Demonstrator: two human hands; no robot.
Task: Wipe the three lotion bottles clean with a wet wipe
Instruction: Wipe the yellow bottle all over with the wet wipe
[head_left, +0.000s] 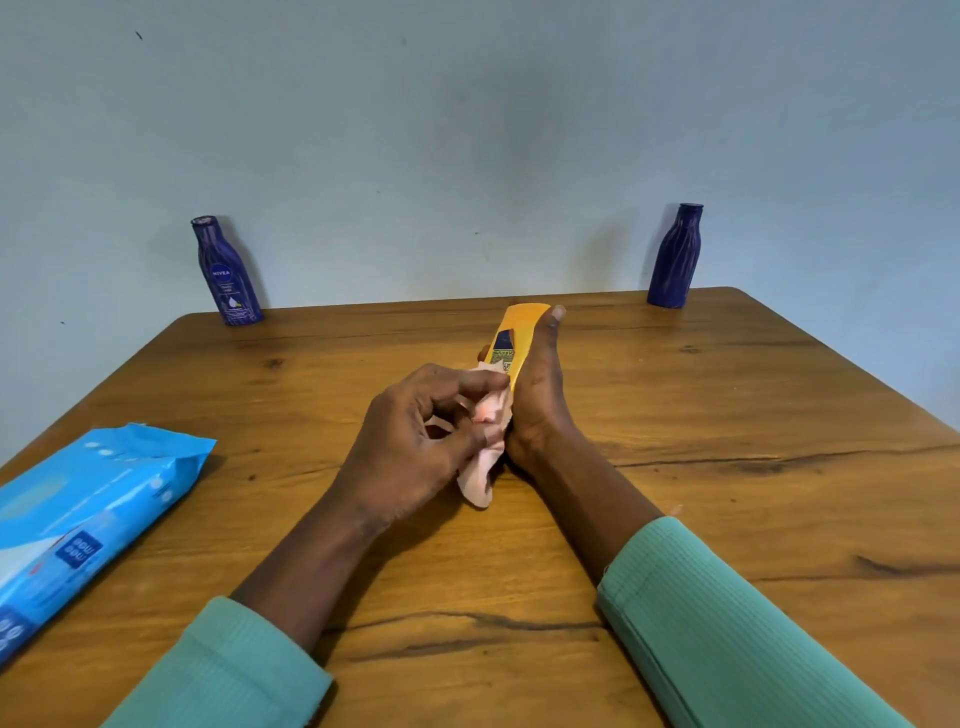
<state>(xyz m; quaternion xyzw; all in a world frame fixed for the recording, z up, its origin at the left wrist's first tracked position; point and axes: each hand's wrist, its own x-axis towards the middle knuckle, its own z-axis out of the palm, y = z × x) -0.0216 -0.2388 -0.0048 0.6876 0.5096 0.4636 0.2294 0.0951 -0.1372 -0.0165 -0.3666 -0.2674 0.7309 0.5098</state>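
Note:
My right hand (537, 384) grips a yellow lotion bottle (519, 327) lying lengthwise above the table's middle, thumb along its side. My left hand (415, 441) pinches a crumpled white wet wipe (485, 447) against the bottle's near end. The bottle's lower part is hidden by the wipe and my hands. A dark blue lotion bottle (228, 273) stands upright at the back left corner. A second dark blue bottle (675, 257) stands upright at the back right.
A blue pack of wet wipes (88, 514) lies at the table's left edge, near me. The wooden table (727, 467) ends against a pale wall behind the two standing bottles.

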